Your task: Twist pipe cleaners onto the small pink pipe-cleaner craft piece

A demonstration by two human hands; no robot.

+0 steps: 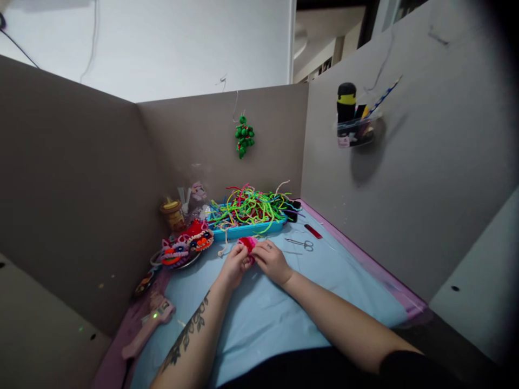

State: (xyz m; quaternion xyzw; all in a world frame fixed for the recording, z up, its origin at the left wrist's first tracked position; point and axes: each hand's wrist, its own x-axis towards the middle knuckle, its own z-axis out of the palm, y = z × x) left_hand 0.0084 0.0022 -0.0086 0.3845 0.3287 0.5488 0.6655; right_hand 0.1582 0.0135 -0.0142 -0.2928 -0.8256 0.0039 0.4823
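My left hand and my right hand meet over the light blue mat, fingers pinched together on a small red and pink pipe-cleaner piece. The piece sits just in front of a blue tray heaped with bright green, red and yellow pipe cleaners. Both hands are closed on the piece from either side.
Small scissors and a red strip lie right of the hands. A plate of finished colourful figures and a spool stand at the left. A pink glue gun lies near left. Grey partition walls enclose the desk; a green ornament hangs behind.
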